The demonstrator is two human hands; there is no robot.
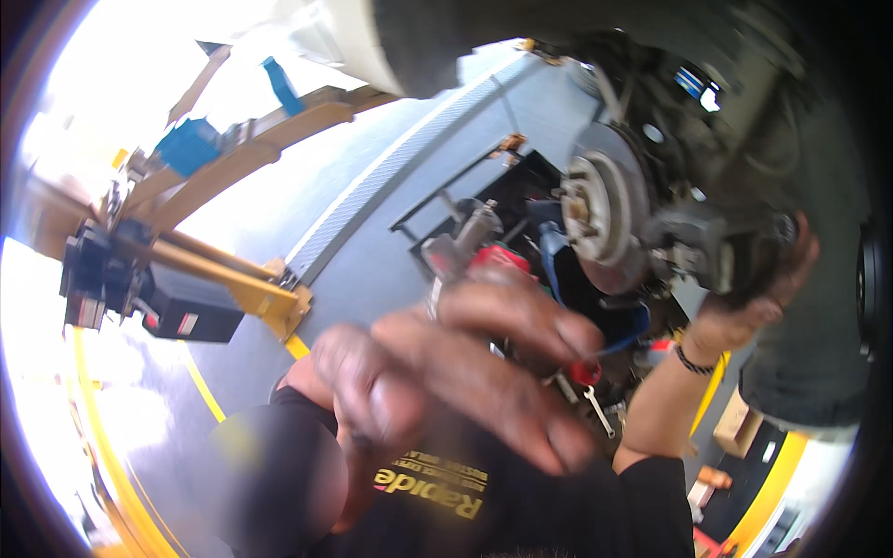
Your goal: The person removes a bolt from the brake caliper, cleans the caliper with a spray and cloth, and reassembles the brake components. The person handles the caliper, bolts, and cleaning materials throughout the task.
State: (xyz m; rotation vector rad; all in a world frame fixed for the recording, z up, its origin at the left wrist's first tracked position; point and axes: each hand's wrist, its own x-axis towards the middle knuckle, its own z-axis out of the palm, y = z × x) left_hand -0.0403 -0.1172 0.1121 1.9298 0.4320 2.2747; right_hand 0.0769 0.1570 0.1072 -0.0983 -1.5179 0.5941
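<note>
Close in front of me, my left hand (470, 363) is large and blurred, its thumb and fingers apart. I see nothing held between them. At the right, my right hand (733, 321), a dark braided band at its wrist, is raised to the brake caliper (690, 244). Its darkened fingers bend round the caliper's outer side, and part of the grip is hidden. Beside the caliper stands a brake disc (625, 172) with its wheel hub (588, 212) exposed. An open-ended spanner (598, 412) lies below, among tools that are hard to make out.
A black tool cart (538, 177) stands beyond the hub, with a red object (502, 258) and blue cloth (551, 244) near it. Yellow lift arms (244, 284) and a black box (191, 307) are at the left. A dark blurred rounded shape (270, 470) covers the lower left.
</note>
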